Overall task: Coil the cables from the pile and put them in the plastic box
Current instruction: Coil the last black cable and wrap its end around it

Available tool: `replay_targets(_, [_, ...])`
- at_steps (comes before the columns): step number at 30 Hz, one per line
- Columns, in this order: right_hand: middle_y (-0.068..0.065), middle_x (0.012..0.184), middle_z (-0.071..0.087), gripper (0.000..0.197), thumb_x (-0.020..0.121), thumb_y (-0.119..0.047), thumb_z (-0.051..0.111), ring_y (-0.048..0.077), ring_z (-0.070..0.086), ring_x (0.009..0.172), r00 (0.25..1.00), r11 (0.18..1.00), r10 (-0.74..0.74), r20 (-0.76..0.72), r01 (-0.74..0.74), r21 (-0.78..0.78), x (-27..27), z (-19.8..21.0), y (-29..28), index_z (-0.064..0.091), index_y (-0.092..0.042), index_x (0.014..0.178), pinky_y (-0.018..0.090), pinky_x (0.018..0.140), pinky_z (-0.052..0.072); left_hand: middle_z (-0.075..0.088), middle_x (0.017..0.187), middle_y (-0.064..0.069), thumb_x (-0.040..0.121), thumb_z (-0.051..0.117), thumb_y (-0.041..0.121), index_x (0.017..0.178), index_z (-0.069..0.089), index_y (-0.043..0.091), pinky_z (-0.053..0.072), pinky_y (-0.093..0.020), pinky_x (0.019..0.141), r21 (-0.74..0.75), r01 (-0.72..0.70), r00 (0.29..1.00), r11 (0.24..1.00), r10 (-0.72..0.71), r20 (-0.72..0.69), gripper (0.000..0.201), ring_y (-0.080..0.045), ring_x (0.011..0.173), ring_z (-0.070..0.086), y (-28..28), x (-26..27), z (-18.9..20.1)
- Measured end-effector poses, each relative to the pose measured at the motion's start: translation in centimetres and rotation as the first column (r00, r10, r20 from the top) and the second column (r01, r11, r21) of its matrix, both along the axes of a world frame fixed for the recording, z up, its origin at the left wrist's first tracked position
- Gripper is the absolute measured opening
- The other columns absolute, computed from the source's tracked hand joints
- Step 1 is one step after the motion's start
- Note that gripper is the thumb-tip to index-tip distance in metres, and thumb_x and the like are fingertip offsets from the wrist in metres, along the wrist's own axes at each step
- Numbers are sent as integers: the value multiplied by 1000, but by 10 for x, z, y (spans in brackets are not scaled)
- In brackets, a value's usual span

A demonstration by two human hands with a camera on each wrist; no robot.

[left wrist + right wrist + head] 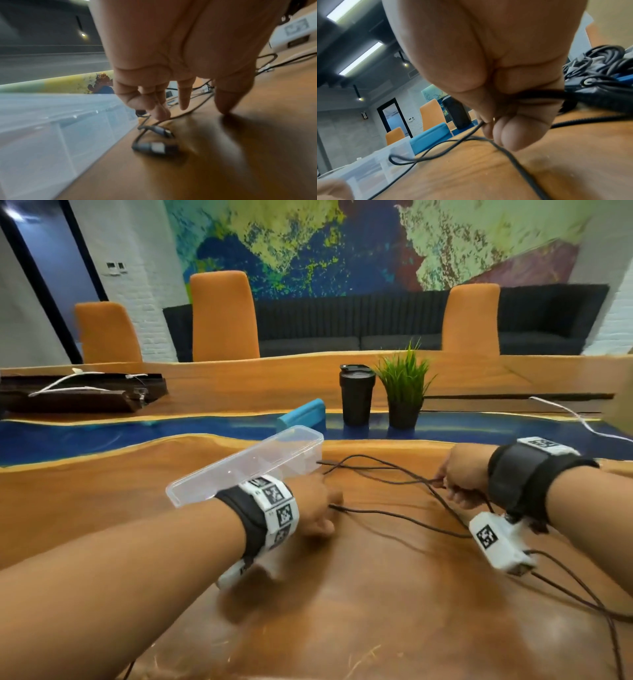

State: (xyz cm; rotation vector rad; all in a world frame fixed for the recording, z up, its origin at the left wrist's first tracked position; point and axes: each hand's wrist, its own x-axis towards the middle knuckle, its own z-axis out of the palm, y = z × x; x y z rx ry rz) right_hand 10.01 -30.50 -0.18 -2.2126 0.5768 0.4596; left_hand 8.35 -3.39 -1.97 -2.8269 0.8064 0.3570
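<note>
Right hand (pixel 460 474) grips the black cable (pixel 383 470); left hand (pixel 313 505) (fingers loose) holds nothing.

I see bare forearms, no sleeves. Behind the left hand (pixel 313 505) fingers: black wrist strap w/ a white band of square b/w code tags. Behind the right hand (pixel 460 474) fingers: wider black strap, white tagged block on top, white cam box w/ code tag hanging below, thin black lead off it.

Near table open, far side crowded
Bare wood (pixel 342 611) near; cables (pixel 394 513) cross the middle; box (pixel 191 486), cup (pixel 356 395), plant (pixel 406 392) block beyond.
</note>
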Motion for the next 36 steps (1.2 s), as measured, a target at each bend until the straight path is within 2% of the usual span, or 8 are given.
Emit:
replay_targets(6, [9,56,53,25,99,-14,39,19,46,42,990,999,4,-144,-8,-31,-9,4,-1,62,-5,97,25,46,43,61,111,-9,92,54,21,108,58,16,52,-38,88,-19,26,999,999,-25,42,17,-29,100,57,-12,4,-4])
replay_targets(8, [13,75,64,27,98,-16,43,22,55,58,986,957,121,-118,-148,-249,-15,12,2,65,-6,108,29,58,49,61,100,-7,93,52,22,104,55,15,52,-38,85,-37,5,1000,999,-4,28,13,-27,92,57,-14,-2,3])
replay_targets(11, [5,110,65,37,95,-39,54,24,60,98,853,554,520,48,-294,-779,-28,33,12,65,-16,121,33,83,49,60,84,3,96,49,21,92,50,22,46,-33,71,-252,51,997,966,-34,70,5,-21,79,56,-7,-12,28])
replay_targets(15, [-5,117,66,44,92,-48,59,15,63,107,606,726,687,401,-556,-403,-72,86,51,62,-22,128,34,93,51,63,77,2,101,52,15,93,53,26,56,-36,66,-754,23,994,657,-97,-54,14,-15,65,60,-6,-28,83])
replay_targets(18, [2,77,64,20,98,-26,57,18,60,66,629,806,507,590,-588,-67,-85,107,70,70,-12,102,33,60,55,60,78,-6,101,48,3,105,54,13,48,-25,56,-912,-81,982,402,-125,-142,12,-14,58,53,-13,-40,125])
replay_targets(26, [-5,61,55,23,89,-33,70,10,46,57,431,934,303,850,-313,-174,-89,157,51,73,-12,79,29,54,41,45,68,3,105,42,19,98,63,10,40,-24,58,-904,-400,858,152,-286,-428,24,-9,55,33,5,-64,155])
replay_targets(30, [-3,64,56,26,83,-34,75,6,47,57,291,969,186,938,-214,-126,-94,180,45,71,-10,76,21,55,43,41,65,3,101,43,22,87,63,14,41,-25,59,-888,-459,811,40,-391,-436,26,-10,53,34,3,-80,171])
replay_targets(36, [-8,55,52,23,84,-28,74,3,44,49,263,966,103,959,-255,-33,-103,204,28,70,-8,76,26,54,40,46,66,2,95,46,23,87,65,13,48,-27,61,-858,-495,766,-138,-534,-357,23,-11,55,45,1,-95,195])
